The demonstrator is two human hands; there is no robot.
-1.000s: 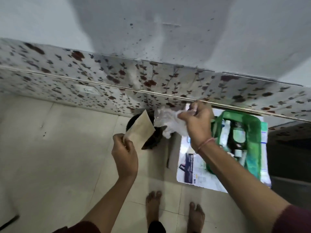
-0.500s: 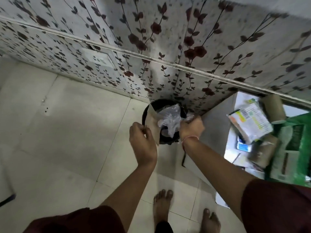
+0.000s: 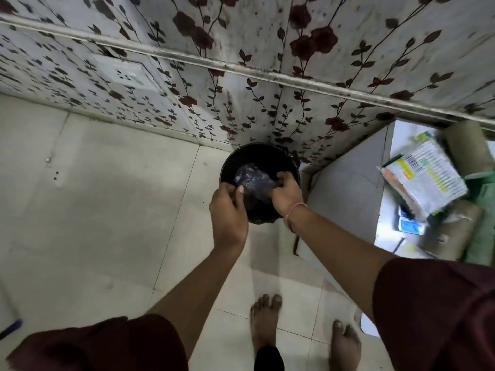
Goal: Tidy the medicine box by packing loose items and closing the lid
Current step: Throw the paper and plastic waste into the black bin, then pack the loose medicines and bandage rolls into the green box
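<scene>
While standing barefoot on a pale tiled floor (image 3: 107, 210), a person is reaching both hands over a black bin (image 3: 257, 162) that is sitting in the corner against a wall covered in dark flower-and-vine paper (image 3: 267, 76). The right hand (image 3: 286, 194) is hanging just over the bin's near rim, its fingers loosely curled and touching a crumpled clear plastic wrapper (image 3: 253, 180) lying inside; whether they are gripping it cannot be told. The left hand (image 3: 227, 212) is hovering at the near-left rim with fingers bent inward, and nothing can be seen in it. The green medicine box (image 3: 479, 210) is sitting well to the right on a low white surface (image 3: 348, 188), its lid still off, with a printed packet (image 3: 426, 180) and other loose items lying beside it.
</scene>
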